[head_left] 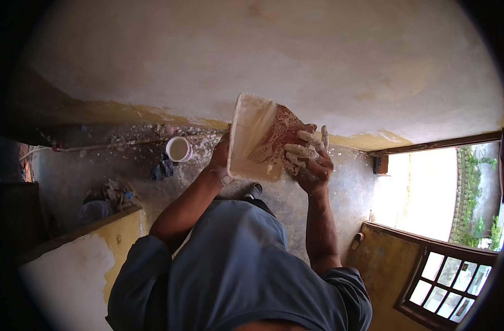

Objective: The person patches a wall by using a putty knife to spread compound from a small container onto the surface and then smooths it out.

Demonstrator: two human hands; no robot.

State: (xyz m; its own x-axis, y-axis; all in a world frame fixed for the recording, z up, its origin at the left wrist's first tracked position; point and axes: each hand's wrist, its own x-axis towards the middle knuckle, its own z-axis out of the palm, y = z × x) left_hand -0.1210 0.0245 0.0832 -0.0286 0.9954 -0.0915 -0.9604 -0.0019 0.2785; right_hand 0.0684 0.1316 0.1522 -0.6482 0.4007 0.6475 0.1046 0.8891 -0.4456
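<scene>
My left hand grips the left side of a pale rectangular tub, its fingers partly hidden behind the wall. The tub is tilted so that its inside shows, with a smear of whitish paste. In my right hand is a flat reddish-brown scraper, spattered with the same paste. Its lower left edge reaches into the tub, along the right side. Thick whitish paste coats several fingers of the right hand. Both hands are raised in front of my body, near the wall.
A patchy whitish wall spans the far side. On the splattered floor stand a white bucket and a dark bag. A low yellow-and-white wall is at left. At right are a bright doorway and a paned window.
</scene>
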